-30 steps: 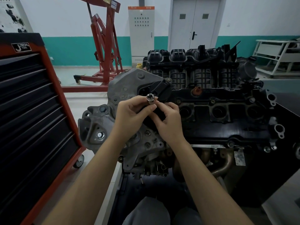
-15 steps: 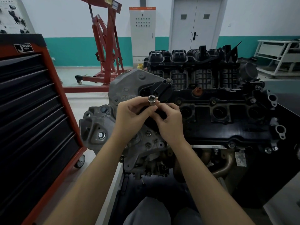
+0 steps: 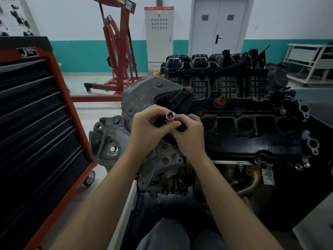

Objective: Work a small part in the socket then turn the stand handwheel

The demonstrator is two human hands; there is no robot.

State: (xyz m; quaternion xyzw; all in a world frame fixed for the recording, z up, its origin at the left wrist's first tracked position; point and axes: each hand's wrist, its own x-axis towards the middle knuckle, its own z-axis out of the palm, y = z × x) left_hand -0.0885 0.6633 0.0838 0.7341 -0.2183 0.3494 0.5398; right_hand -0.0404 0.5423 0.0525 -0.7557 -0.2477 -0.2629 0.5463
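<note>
I've got the socket (image 3: 170,117) pinched between my left hand (image 3: 150,128) thumb and fingers, open end up, above the engine (image 3: 252,134). My right hand (image 3: 190,136) curls around its lower end, apparently seating it. Next probably calls for steady alignment.

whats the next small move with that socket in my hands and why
Probably lower the socket toward a bolt on the engine. Both the left hand and right hand pinch it above the timing cover, its open end facing up at the camera, seated on nothing yet.
</note>
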